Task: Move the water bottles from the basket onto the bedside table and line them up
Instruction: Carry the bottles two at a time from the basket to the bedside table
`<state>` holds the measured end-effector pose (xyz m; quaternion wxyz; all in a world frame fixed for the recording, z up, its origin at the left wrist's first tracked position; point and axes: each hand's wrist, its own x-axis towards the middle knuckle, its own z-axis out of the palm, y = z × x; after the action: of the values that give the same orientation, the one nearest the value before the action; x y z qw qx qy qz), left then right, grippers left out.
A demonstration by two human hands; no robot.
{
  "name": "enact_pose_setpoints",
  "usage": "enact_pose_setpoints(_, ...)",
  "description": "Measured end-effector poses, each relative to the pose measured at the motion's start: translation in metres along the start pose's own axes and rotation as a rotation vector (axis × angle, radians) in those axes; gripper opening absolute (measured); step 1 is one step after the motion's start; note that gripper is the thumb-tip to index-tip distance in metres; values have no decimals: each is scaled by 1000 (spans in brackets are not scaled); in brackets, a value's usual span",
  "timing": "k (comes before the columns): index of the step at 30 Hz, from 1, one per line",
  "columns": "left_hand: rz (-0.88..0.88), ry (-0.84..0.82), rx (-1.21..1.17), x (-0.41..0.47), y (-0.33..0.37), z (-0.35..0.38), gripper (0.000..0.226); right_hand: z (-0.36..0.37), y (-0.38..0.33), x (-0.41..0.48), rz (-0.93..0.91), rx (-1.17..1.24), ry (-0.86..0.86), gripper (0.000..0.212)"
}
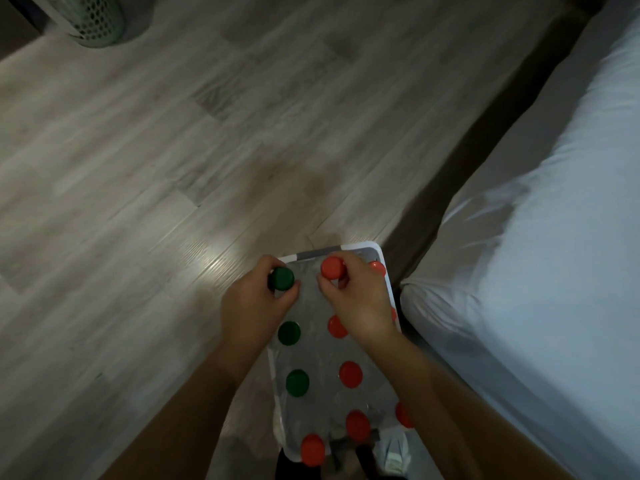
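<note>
Water bottles (350, 374): left hand (254, 310) grips green cap (282, 278), right hand (360, 303) red cap (331, 267).

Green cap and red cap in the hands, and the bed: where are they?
held green cap (282, 278): head view, middle of its flat top.
held red cap (331, 267): head view, middle of its flat top.
bed (554, 220): head view, white sheet.

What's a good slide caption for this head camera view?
Left hand grips a green-capped bottle, right hand a red-capped bottle, at the white basket beside the bed.
</note>
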<state>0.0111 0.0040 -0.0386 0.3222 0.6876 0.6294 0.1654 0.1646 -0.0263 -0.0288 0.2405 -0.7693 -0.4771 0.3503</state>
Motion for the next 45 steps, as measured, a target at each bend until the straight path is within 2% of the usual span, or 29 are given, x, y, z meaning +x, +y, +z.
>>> enact_pose_setpoints(4, 22, 67, -134, -9, 52, -43, 22, -41, -41, -17, -98, 109, 172, 14)
enact_pose_setpoints(10, 91, 74, -181, -57, 156, -138, 27, -142, -118, -78, -280, 183, 292, 15)
enact_pose_setpoints(15, 166, 49, -269, -112, 247, -227, 28, -241, -189, -158, -225, 245, 360, 20)
enact_pose_setpoints(22, 351, -149, -305, -173, 330, -288, 22, -326, -231, -266, -86, 283, 532, 19)
enact_pose_setpoints(30, 550, -343, -219, -244, 391, -273, 22, -376, -204, -378, 94, 342, 808, 14)
enact_pose_setpoints(39, 785, -506, -139, -352, 458, -215, 16, -413, -116, -520, 268, 333, 1130, 15)
enact_pose_setpoints(45, 786, -611, -155, -462, 493, -155, 17, -432, -44, -641, 394, 290, 1218, 15)
